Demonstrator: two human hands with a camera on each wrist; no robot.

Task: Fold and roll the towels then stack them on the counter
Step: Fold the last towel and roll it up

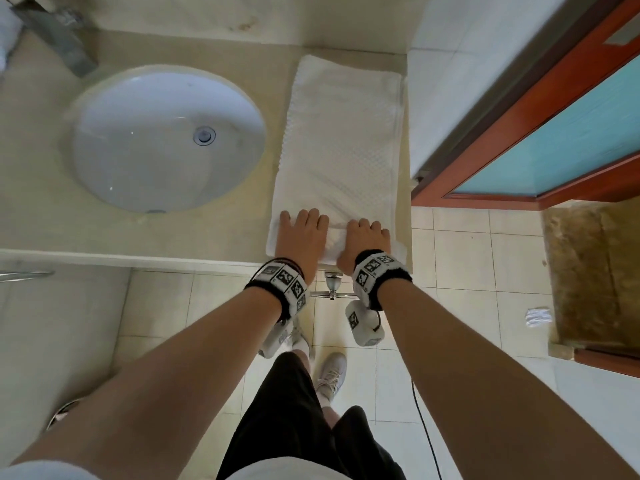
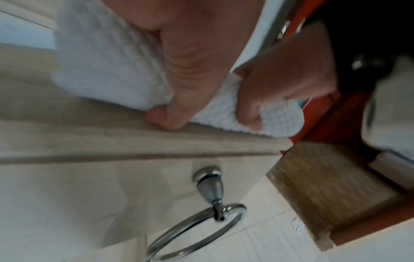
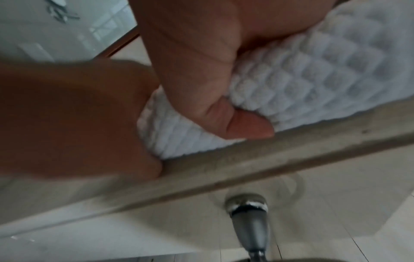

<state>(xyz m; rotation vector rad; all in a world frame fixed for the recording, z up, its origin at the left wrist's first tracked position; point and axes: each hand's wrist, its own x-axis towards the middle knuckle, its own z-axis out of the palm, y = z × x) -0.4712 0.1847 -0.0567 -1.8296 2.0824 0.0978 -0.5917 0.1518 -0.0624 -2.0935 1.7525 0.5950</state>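
Observation:
A white waffle-textured towel (image 1: 343, 143) lies folded into a long strip on the beige counter (image 1: 45, 188), right of the sink. Its near end is turned up into a small roll at the counter's front edge. My left hand (image 1: 301, 233) grips the left part of that roll, fingers curled over the top and thumb (image 2: 165, 118) tucked at the base. Beside it, my right hand (image 1: 367, 239) grips the right part the same way, its thumb (image 3: 248, 126) pressed into the towel (image 3: 313, 74). The hands nearly touch. The fingertips are hidden in the cloth.
A round white sink (image 1: 166, 140) and a metal faucet (image 1: 59, 36) take up the counter's left. A chrome towel ring (image 2: 201, 221) hangs below the counter edge under my hands. To the right stand a red-framed door (image 1: 519, 133) and a brown mat (image 1: 595, 271).

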